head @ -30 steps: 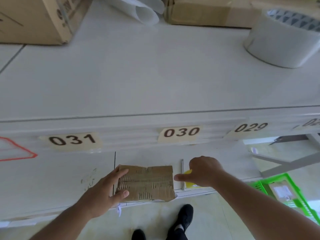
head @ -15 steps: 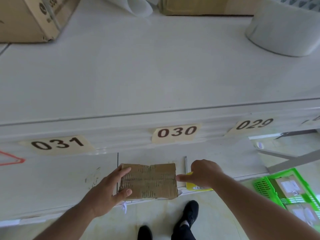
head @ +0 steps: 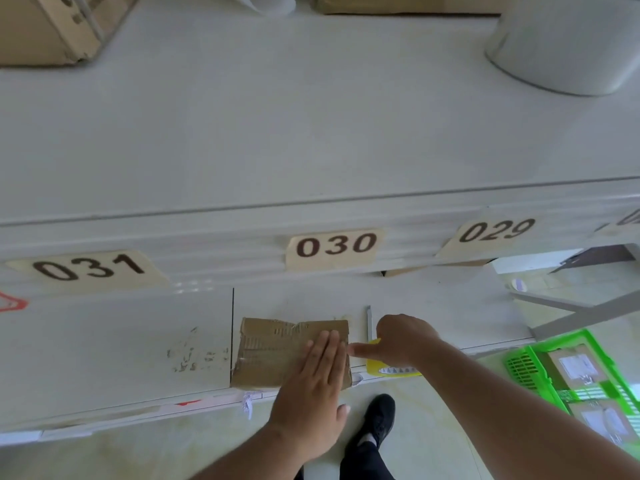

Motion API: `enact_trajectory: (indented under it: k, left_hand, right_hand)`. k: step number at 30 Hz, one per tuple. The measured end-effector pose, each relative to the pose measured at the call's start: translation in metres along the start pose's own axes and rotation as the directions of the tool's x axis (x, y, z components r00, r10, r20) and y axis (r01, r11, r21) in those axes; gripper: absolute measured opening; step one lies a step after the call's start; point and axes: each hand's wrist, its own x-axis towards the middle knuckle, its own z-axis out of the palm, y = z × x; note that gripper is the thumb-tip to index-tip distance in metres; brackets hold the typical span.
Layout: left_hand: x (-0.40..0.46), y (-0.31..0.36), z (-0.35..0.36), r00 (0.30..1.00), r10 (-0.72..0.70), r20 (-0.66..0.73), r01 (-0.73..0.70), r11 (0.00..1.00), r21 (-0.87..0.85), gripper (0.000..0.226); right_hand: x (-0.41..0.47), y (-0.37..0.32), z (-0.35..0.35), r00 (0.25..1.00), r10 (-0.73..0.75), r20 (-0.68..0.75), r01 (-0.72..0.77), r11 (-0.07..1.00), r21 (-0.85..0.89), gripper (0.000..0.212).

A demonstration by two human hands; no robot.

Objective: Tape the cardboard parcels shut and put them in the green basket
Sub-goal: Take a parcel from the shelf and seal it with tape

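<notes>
A flat brown cardboard parcel (head: 270,351) lies at the near edge of the white table (head: 311,133). My left hand (head: 315,386) lies flat on the parcel's right part, fingers straight and together. My right hand (head: 398,337) is just right of the parcel, fingers curled round a yellow tape dispenser (head: 391,368), with one finger stretched toward the parcel's right edge. The green basket (head: 526,368) stands on the floor at the lower right with several taped parcels inside.
A large white tape roll (head: 568,46) sits at the table's far right. Cardboard boxes (head: 52,26) stand at the far left and along the back. Labels 031, 030 (head: 334,244) and 029 mark the raised ledge. My black shoe (head: 379,415) shows on the floor below.
My left hand has moved from gripping the parcel's left edge to lying flat on its right part. My right hand stayed beside the parcel. The camera tilted down slightly.
</notes>
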Motion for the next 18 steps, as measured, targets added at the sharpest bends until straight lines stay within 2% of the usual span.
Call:
enact_trajectory:
  k: [4,6,8,10,13,15,18]
  left_hand:
    - [0.006,-0.004,0.001,0.998,0.037,-0.047,-0.034,0.998,0.056,0.100]
    - [0.010,-0.007,-0.005,0.998,0.031,-0.047,-0.029,0.999,0.025,0.095]
    - [0.025,-0.003,-0.020,1.000,-0.022,0.009,0.022,0.999,0.050,0.098]
    - [0.044,0.003,-0.036,0.986,-0.109,0.129,0.089,0.985,0.149,0.110]
    - [0.065,0.010,-0.058,0.977,-0.104,0.187,0.053,0.963,0.263,0.117]
    - [0.066,0.004,-0.075,0.990,-0.058,0.129,0.029,0.976,0.215,0.114]
    - [0.055,-0.027,-0.096,0.995,0.021,-0.102,-0.032,0.994,-0.108,0.102]
  right_hand:
    - [0.000,0.001,0.001,1.000,0.009,0.003,-0.009,1.000,0.021,0.087]
    - [0.000,0.002,0.003,1.000,0.018,0.007,-0.018,0.999,0.047,0.088]
    - [0.000,0.002,0.006,1.000,0.027,0.017,-0.028,0.997,0.067,0.088]
    - [-0.002,0.002,0.007,0.999,0.028,0.033,-0.031,0.997,0.075,0.087]
    - [-0.005,0.002,0.003,0.999,0.032,0.042,-0.036,0.993,0.108,0.087]
    - [-0.012,0.002,-0.012,0.999,0.002,0.048,-0.008,0.992,0.126,0.083]
    - [-0.033,0.008,-0.063,0.993,-0.119,-0.025,0.122,0.976,0.178,0.065]
